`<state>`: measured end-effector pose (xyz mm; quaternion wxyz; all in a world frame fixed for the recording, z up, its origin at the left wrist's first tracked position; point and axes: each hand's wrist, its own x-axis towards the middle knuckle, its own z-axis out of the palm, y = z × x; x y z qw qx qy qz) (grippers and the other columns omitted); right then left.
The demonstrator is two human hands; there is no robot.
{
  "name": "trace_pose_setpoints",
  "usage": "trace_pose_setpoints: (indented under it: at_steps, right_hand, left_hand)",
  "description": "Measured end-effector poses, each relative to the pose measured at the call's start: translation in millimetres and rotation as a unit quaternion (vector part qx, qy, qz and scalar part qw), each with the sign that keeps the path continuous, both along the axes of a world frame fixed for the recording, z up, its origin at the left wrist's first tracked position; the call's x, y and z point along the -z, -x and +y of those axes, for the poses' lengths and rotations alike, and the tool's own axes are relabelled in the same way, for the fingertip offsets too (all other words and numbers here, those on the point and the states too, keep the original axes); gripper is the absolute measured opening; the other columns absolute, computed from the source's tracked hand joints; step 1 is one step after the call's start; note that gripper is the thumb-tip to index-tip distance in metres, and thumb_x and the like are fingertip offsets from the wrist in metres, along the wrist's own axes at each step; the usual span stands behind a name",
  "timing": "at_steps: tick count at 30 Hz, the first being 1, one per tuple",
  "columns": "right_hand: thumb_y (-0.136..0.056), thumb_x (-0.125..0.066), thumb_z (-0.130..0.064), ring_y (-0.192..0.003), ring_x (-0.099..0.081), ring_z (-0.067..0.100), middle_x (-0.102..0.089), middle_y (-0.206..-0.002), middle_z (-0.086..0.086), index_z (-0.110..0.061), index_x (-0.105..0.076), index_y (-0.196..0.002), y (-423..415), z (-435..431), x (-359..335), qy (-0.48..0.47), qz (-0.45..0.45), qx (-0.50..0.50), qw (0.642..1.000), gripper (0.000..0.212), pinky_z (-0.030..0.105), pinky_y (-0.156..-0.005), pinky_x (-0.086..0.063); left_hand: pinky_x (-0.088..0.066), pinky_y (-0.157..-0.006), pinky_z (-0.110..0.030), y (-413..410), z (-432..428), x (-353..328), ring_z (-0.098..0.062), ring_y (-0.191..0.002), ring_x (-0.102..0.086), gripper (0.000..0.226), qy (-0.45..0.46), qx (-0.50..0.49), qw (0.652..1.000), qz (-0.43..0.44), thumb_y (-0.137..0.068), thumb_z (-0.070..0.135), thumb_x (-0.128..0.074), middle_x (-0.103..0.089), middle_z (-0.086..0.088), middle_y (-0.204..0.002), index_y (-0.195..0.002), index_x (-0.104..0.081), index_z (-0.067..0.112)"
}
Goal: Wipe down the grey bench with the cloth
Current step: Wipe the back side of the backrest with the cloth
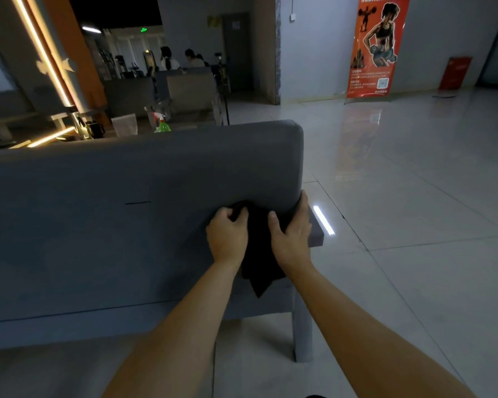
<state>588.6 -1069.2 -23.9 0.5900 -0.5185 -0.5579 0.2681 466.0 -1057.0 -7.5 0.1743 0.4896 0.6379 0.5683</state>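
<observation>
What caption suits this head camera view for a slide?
Left hand and right hand hold a black cloth against the end of the grey bench backrest.

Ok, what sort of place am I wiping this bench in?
Probably a gym lobby or waiting area: the tall orange banner shows a person holding dumbbells, the padded grey bench stands on a glossy tiled floor, and more grey seating with seated people sits behind.
</observation>
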Motion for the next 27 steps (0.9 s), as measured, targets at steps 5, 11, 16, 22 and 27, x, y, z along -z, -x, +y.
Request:
trace_pose_setpoints:
  at_steps: [5,11,16,22,27]
  right_hand:
    - [-0.099,-0.062,-0.027,-0.153,-0.015,0.019,-0.018,-0.167,-0.007,-0.029,-0.001,-0.162,-2,5,6,-0.002,-0.02,0.008,1.0,0.088,0.05,-0.127,0.003]
    - [-0.099,-0.062,-0.033,-0.152,-0.013,0.018,-0.016,-0.168,-0.008,-0.032,0.002,-0.161,0,1,-1,0.015,-0.014,0.001,1.0,0.09,0.052,-0.126,0.002]
    - [-0.099,-0.061,-0.032,-0.153,-0.016,0.017,-0.023,-0.166,-0.007,-0.036,-0.002,-0.161,-1,1,5,-0.006,-0.001,-0.002,1.0,0.085,0.056,-0.126,-0.002]
    - [-0.099,-0.063,-0.03,-0.153,-0.01,0.022,-0.02,-0.166,-0.008,-0.034,-0.005,-0.162,-6,2,6,0.006,0.001,-0.013,1.0,0.086,0.059,-0.125,-0.005]
    - [-0.096,-0.066,-0.038,-0.154,0.0,0.035,-0.014,-0.167,-0.012,-0.041,-0.001,-0.16,-6,5,2,0.052,0.017,-0.014,0.998,0.092,0.063,-0.123,-0.005]
  left_hand:
    - [-0.038,-0.055,-0.025,36,-6,35,-0.019,-0.068,-0.059,0.03,0.043,-0.06,0.996,-0.039,-0.096,0.031,-0.065,-0.06,0.002,-0.07,-0.075,-0.057,0.011]
    - [-0.045,-0.066,-0.012,5,-18,2,0.002,-0.079,-0.061,0.01,-0.051,0.001,0.998,0.037,-0.096,0.025,-0.068,-0.063,0.013,-0.085,-0.093,-0.065,0.016]
    - [-0.048,-0.064,-0.023,-3,-1,-26,-0.003,-0.07,-0.06,0.017,-0.049,0.007,0.996,0.079,-0.094,0.032,-0.068,-0.061,0.016,-0.075,-0.083,-0.06,0.022]
    - [-0.039,-0.059,-0.026,37,2,3,-0.004,-0.056,-0.052,0.028,-0.011,-0.048,0.999,0.02,-0.094,0.029,-0.068,-0.061,0.004,-0.066,-0.074,-0.06,0.01]
    - [-0.047,-0.064,-0.032,40,-7,11,-0.009,-0.063,-0.056,0.026,-0.019,-0.058,0.998,0.034,-0.095,0.029,-0.067,-0.061,0.005,-0.071,-0.079,-0.06,0.01]
